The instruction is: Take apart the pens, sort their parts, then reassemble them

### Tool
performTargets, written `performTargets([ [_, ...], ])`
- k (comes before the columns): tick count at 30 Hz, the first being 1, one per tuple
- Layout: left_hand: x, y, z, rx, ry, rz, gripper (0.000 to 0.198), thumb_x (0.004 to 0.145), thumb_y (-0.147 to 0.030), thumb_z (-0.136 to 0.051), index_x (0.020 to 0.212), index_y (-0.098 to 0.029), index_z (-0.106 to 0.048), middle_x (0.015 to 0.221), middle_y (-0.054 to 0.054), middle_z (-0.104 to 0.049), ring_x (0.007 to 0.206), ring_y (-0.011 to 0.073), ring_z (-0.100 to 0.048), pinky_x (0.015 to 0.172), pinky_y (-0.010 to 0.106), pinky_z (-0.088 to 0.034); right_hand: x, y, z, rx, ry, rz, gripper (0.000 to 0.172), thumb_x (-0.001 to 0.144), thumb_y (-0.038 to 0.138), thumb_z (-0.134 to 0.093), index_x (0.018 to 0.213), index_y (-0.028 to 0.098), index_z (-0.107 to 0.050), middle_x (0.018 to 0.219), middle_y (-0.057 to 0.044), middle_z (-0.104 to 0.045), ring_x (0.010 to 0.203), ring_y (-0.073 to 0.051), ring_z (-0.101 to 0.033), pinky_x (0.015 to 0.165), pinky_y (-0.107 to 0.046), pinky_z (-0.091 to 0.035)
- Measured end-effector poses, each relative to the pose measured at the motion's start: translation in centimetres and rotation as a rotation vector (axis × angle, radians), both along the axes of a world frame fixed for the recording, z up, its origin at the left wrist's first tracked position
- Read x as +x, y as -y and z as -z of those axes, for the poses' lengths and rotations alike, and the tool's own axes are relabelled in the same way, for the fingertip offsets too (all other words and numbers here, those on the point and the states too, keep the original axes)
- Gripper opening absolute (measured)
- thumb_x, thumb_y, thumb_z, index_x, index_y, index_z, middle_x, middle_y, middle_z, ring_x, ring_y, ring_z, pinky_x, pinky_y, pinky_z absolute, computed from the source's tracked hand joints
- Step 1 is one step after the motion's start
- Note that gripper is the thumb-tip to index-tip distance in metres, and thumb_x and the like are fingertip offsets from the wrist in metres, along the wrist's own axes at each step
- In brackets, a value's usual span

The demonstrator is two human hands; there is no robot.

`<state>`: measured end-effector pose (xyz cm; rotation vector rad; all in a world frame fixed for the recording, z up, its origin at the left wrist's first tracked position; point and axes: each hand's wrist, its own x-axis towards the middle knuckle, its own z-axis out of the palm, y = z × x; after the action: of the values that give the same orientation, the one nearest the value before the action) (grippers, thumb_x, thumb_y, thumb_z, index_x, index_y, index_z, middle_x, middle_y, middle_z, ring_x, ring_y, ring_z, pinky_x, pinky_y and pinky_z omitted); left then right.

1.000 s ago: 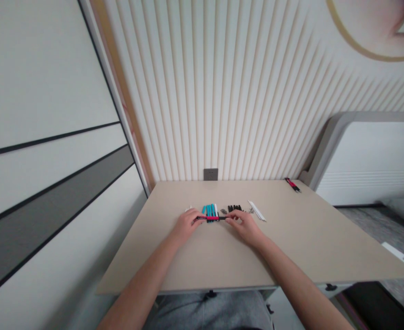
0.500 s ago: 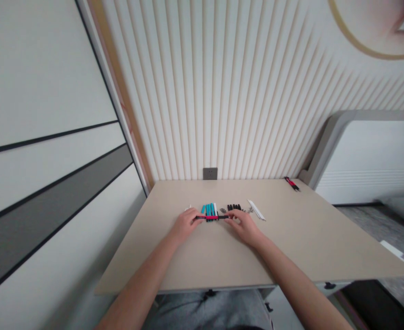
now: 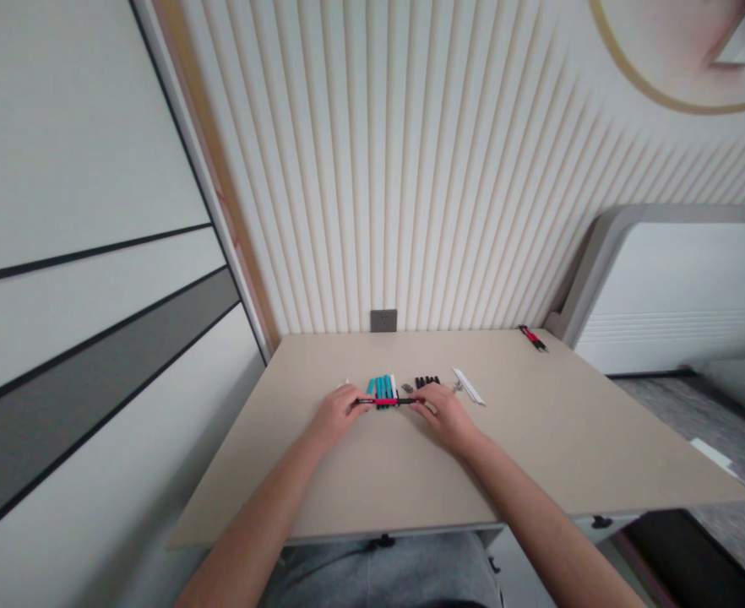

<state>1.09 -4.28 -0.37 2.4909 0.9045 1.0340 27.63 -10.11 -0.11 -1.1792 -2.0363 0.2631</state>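
Observation:
Between my two hands a red and black pen (image 3: 386,401) is held level, left to right, over the table. My left hand (image 3: 336,414) pinches its black left end; my right hand (image 3: 441,412) has its fingers closed on the black right end. Just behind the pen lie several blue pen barrels (image 3: 382,385) and a white one (image 3: 394,384), partly covered by it. Small grey parts (image 3: 407,388), probably springs, rest beside them. Several short black pen parts (image 3: 427,382) lie in a row beyond my right hand. Thin white refills (image 3: 469,386) are to its right.
The beige table (image 3: 372,485) stands against a ribbed wall (image 3: 410,169) with a dark socket (image 3: 383,321). More red and black pens (image 3: 533,338) lie at the far right corner. A white cabinet (image 3: 176,405) borders the left side; a headboard (image 3: 670,279) is at the right.
The view has shifted slightly. Both hands keep hold of the pen in nearly the same place; nothing on the table has visibly moved.

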Motion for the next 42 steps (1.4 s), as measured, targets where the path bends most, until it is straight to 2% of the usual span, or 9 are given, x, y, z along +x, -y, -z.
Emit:
performTargets([
  [8,0.1,0.3,0.0,0.090,-0.051,0.026,0.022,0.094,-0.036,-0.055,0.094,-0.019,-0.069,0.080,0.004,-0.068,0.078,0.0168,-0.061,0.079,0.031,-0.047,-0.2,0.0,0.4,0.047,0.097,0.010,0.030,0.098,0.035,-0.043,0.100,0.020,-0.068,0.087,-0.010,-0.068,0.086,-0.023,-0.059,0.081,-0.037,-0.040],
  [12,0.0,0.3,0.0,0.147,-0.078,0.035,0.022,0.094,-0.037,-0.054,0.095,-0.020,-0.069,0.082,0.004,-0.069,0.079,0.0169,-0.061,0.081,0.033,-0.048,-0.3,0.2,0.5,0.000,0.125,-0.003,0.030,0.098,0.033,-0.041,0.098,0.019,-0.068,0.085,-0.009,-0.069,0.081,-0.021,-0.059,0.079,-0.034,-0.040],
  [17,-0.3,0.2,-0.1,0.205,-0.093,0.044,0.021,0.095,-0.036,-0.053,0.097,-0.021,-0.068,0.084,0.004,-0.069,0.080,0.0173,-0.062,0.081,0.033,-0.049,-0.5,0.7,0.1,-0.016,0.125,-0.016,0.028,0.098,0.030,-0.041,0.100,0.019,-0.066,0.090,-0.008,-0.069,0.085,-0.021,-0.059,0.081,-0.032,-0.041],
  [20,-0.4,0.1,0.1,0.238,-0.124,0.066,0.021,0.095,-0.035,-0.052,0.097,-0.020,-0.068,0.086,0.004,-0.069,0.080,0.0174,-0.062,0.080,0.032,-0.048,-0.5,0.6,0.0,-0.050,0.185,-0.023,0.028,0.098,0.028,-0.039,0.093,0.019,-0.066,0.083,-0.007,-0.068,0.078,-0.019,-0.059,0.077,-0.031,-0.041],
  [25,-0.1,-0.1,0.1,0.191,-0.108,0.050,0.021,0.096,-0.035,-0.051,0.099,-0.019,-0.066,0.087,0.005,-0.068,0.083,0.0177,-0.062,0.079,0.031,-0.049,-0.5,0.3,0.2,-0.085,0.161,0.012,0.030,0.098,0.027,-0.037,0.087,0.018,-0.064,0.080,-0.006,-0.066,0.075,-0.019,-0.059,0.071,-0.028,-0.042],
  [31,-0.5,-0.6,0.0,0.116,-0.043,0.054,0.021,0.098,-0.032,-0.047,0.106,-0.022,-0.064,0.096,0.004,-0.068,0.091,0.0164,-0.062,0.088,0.032,-0.048,0.3,-0.3,-0.1,-0.022,0.066,0.057,0.030,0.098,0.033,-0.040,0.104,0.021,-0.067,0.098,-0.008,-0.069,0.092,-0.020,-0.061,0.085,-0.032,-0.044],
  [33,-0.7,-0.8,0.1,0.103,-0.026,0.028,0.022,0.098,-0.033,-0.047,0.106,-0.022,-0.065,0.095,0.004,-0.068,0.090,0.0165,-0.062,0.086,0.031,-0.049,1.6,-0.8,0.1,-0.014,0.036,0.157,0.032,0.098,0.033,-0.038,0.107,0.021,-0.067,0.101,-0.008,-0.070,0.095,-0.020,-0.061,0.087,-0.032,-0.043],
  [38,-0.8,-1.0,0.4,0.062,0.015,-0.029,0.024,0.098,-0.033,-0.046,0.107,-0.021,-0.065,0.092,0.004,-0.067,0.086,0.0166,-0.062,0.080,0.029,-0.049,5.6,-1.9,1.3,-0.047,0.125,0.600,0.029,0.094,0.025,-0.043,0.098,0.016,-0.070,0.095,-0.011,-0.069,0.090,-0.021,-0.060,0.085,-0.031,-0.041],
  [42,-0.5,-0.8,0.2,0.046,0.008,-0.014,0.023,0.098,-0.033,-0.048,0.105,-0.021,-0.066,0.092,0.004,-0.066,0.086,0.0170,-0.062,0.079,0.029,-0.049,6.6,-2.0,2.0,-0.101,0.201,0.640,0.022,0.089,0.024,-0.052,0.094,0.019,-0.073,0.100,-0.010,-0.067,0.095,-0.022,-0.058,0.085,-0.031,-0.038],
])
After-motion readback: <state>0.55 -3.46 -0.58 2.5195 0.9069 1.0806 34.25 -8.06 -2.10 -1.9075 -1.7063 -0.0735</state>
